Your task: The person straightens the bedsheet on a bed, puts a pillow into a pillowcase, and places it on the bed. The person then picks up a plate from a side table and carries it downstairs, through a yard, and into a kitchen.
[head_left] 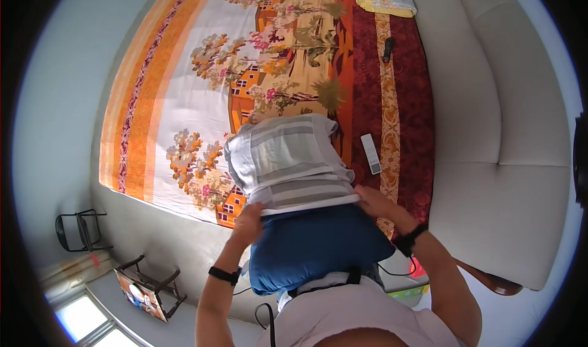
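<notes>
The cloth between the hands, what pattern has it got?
The cloth has grey and white stripes, best seen in the head view.

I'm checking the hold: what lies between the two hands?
The striped cloth, its white edge running from left hand to right hand, in the head view.

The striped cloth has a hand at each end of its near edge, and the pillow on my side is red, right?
No: in the head view the pillow on your side is dark blue, not red. The left hand and right hand are at the near edge of the striped cloth.
</notes>
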The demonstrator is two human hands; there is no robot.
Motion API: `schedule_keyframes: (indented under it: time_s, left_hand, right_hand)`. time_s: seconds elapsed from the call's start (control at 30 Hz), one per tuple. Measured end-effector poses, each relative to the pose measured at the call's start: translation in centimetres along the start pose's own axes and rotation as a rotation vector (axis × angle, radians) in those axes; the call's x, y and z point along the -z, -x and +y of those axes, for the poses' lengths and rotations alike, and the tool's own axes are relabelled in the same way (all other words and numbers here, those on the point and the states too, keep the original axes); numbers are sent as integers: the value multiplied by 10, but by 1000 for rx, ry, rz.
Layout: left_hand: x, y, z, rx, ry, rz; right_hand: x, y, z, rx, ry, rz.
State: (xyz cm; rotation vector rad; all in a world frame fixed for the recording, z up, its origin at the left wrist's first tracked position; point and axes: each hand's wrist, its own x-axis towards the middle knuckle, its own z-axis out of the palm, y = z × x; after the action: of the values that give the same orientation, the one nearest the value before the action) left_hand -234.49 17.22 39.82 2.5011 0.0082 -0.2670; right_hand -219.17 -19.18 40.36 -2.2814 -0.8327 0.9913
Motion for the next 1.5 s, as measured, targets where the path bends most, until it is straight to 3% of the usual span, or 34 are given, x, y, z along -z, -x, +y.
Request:
schedule_keyframes:
  time_s: [0.07, 0.13, 0.17, 0.2, 0.23, 0.27, 0.37, 0.4, 0.43, 0.47, 0.5, 0.53, 0.57, 0.7, 0.77, 0.8, 0.87, 0.93, 0.97, 1.0, 1.03, 1.1, 1.13, 1.17, 1.2, 1.23, 1.27, 1.33, 1.4, 1.43, 1.5]
  left_hand:
    - [-3, 12, -31, 110, -148, 141]
    - [2, 21, -23, 319, -136, 165]
    - [-10, 29, -26, 280, -135, 78]
    - [-28, 34, -28, 246, -129, -6]
    - [-37, 36, -24, 403, 74, -231]
    - [-51, 49, -25, 401, 72, -238]
    - [-73, 77, -18, 386, 314, -324]
    - [-59, 77, -1, 430, 592, -266]
    - [-50, 79, 8, 469, 868, -212]
    - [-55, 80, 6, 451, 864, -216]
    - [-65, 79, 1, 565, 1171, -142]
    - [-74, 72, -6, 666, 1474, -67]
    - [-91, 63, -15, 660, 1523, -104]
    - [-106, 32, -16, 584, 1583, -156]
    - [-91, 9, -14, 528, 1640, -170]
    - [-79, -4, -12, 480, 1664, -169]
    - [-44, -34, -10, 343, 1704, -166]
    - [7, -67, -5, 148, 1744, -161]
    - [38, -82, -3, 13, 1762, -188]
    - [72, -97, -1, -140, 1781, -225]
    - [110, -112, 2, -340, 1777, -304]
    - [183, -135, 19, -664, 1730, -420]
    - [207, -129, 40, -604, 1692, -164]
    - [231, -123, 63, -512, 1620, 82]
    - [252, -98, 115, -268, 1632, 407]
    - [259, -89, 142, -278, 1624, 401]
    - [263, -82, 163, -304, 1680, 402]
    - [259, -83, 166, -335, 1731, 394]
    - [228, -99, 113, -584, 1760, -36]
    - [221, -106, 101, -591, 1734, -84]
    - [213, -104, 114, -435, 1690, 90]
  right_hand:
    - [14, 30, -49, 153, -57, 272]
    - [5, 33, -38, 70, -45, 326]
    - [-2, 37, -27, -8, -29, 377]
    - [-13, 38, -11, -17, -27, 375]
    - [-27, 37, 6, -134, -72, 263]
    - [-37, 40, 17, -247, -120, 152]
    - [-60, 77, 26, -275, -307, 101]
    - [-57, 82, 19, -276, -305, 113]
    - [-53, 92, 7, -251, -364, 272]
    - [-49, 99, 0, -220, -417, 436]
    - [-57, 98, 11, -218, -412, 460]
    - [-68, 89, 32, -203, -264, 539]
    - [-80, 83, 46, -197, -121, 619]
    - [-102, 67, 68, -277, 174, 893]
    - [-113, 61, 100, -297, -346, 657]
    - [-103, 58, 96, -292, -348, 690]
    - [-64, 46, 86, -356, -223, 722]
    - [17, 47, 42, -239, -272, 788]
    - [68, 55, 12, -274, -544, 607]
    - [107, 80, -55, 11, -903, 690]
    - [129, 70, -36, 351, -921, 760]
    - [175, 78, -61, 585, -911, 973]
    - [198, 103, -113, 468, -904, 1125]
    - [210, 115, -129, 475, -907, 1135]
    - [216, 122, -137, 444, -297, 1327]
    - [223, 129, -145, 319, 297, 1593]
    - [225, 130, -153, 326, 345, 1641]
    - [223, 119, -160, 381, 23, 1547]
    - [220, 97, -152, 290, -238, 1406]
    - [220, 91, -147, 255, -271, 1380]
    - [218, 95, -152, 298, -389, 1437]
